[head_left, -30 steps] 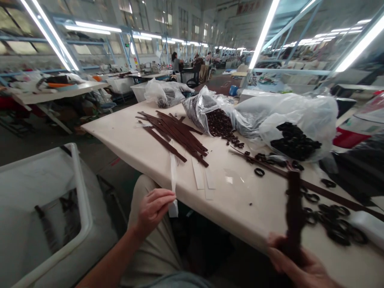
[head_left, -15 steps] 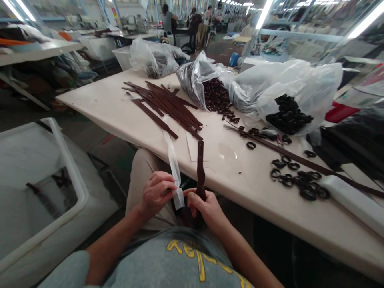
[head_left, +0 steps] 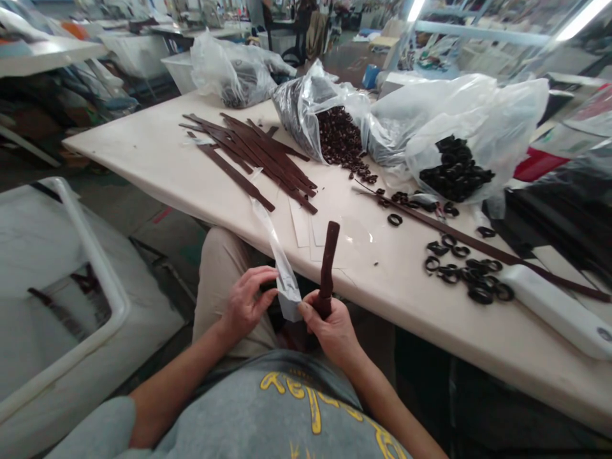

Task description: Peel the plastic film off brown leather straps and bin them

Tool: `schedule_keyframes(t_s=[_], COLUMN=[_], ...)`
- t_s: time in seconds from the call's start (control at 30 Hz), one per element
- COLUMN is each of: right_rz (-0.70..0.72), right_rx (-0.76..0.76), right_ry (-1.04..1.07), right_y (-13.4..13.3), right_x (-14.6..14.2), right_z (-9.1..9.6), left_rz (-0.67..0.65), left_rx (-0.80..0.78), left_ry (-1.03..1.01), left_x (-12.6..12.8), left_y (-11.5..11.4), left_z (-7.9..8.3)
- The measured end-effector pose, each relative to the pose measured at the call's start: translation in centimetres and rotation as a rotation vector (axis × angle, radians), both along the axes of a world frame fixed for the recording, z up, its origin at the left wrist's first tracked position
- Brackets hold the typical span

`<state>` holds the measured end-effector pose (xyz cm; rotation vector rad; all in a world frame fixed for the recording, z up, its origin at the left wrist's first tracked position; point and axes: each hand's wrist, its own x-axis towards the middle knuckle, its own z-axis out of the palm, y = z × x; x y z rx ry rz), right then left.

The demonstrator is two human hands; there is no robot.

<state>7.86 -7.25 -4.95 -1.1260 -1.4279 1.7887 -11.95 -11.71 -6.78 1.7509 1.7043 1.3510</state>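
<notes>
My right hand is closed around a dark brown strap, whose end points up above the fist. Its thumb and forefinger also meet the edge of a translucent plastic strip. On the strip's other side, my left hand is closed with thumb and fingertips at the plastic edge. Something small and dark shows between those fingers; I cannot make out its kind. The strip runs from between my hands up onto the table, beside a pile of flat brown straps.
Plastic bags with small brown loops and black pieces stand along the back. Loose black rings, a long brown strip and a white bar-shaped object lie to the right. A white bin stands at left.
The plastic strip is spread wider between my hands. The strap in my right hand has tilted to the right. The view has dipped slightly.
</notes>
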Motion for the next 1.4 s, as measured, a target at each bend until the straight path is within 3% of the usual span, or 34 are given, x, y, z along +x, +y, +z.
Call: schedule_keyframes(t_s=[0.07, 0.17, 0.23, 0.37, 0.5, 0.6, 0.67, 0.77, 0.9, 1.13, 1.27, 1.4], right_rz=[-0.004, 0.001, 0.013, 0.027, 0.004, 0.013, 0.076, 0.244, 0.367, 0.415, 0.422, 0.408], right_rx=[0.012, 0.06, 0.096, 0.155, 0.189, 0.174, 0.166, 0.224, 0.361, 0.404, 0.383, 0.272], right_ry=[-0.011, -0.034, -0.048, -0.075, -0.068, -0.005, -0.006, -0.171, -0.422, -0.552, -0.577, -0.527], right_y=[0.0, 0.2, 0.3, 0.4, 0.6, 0.7, 0.5, -0.3, -1.6, -2.1, -1.8, -1.4], right_x=[0.2, 0.6, 0.8, 1.1, 2.0, 3.4, 4.3, 5.3, 5.8, 5.8, 5.4, 5.1], right_z=[-0.2, -0.3, -0.5, -0.8, -0.7, -0.2, 0.3, 0.8, 1.0, 0.8, 0.3, 0.1], left_rz=[-0.031, -0.251, -0.287, -0.209, -0.138, -0.041, 0.009, 0.037, 0.047, 0.023, -0.007, -0.057], left_rx=[-0.299, -0.65, -0.73, -0.814, -0.773, -0.675, -0.592, -0.505, -0.457, -0.415, -0.398, -0.403], left_ry=[-0.365, -0.816, -0.91, -0.914, -0.932, -1.087, -1.219, -1.372, -1.473, -1.515, -1.514, -1.47], left_x=[0.6, 1.6, 2.2, 3.3, 3.8, 3.7, 3.4, 3.0, 3.0, 3.8, 4.0, 4.2], left_y=[-0.2, -0.3, -0.3, 0.2, 0.9, 1.8, 2.7, 4.3, 6.0, 7.0, 7.0, 6.8], left_z=[-0.5, -1.2, -1.3, -0.4, 0.6, 0.8, 0.9, 1.3, 2.0, 2.8, 2.8, 2.6])
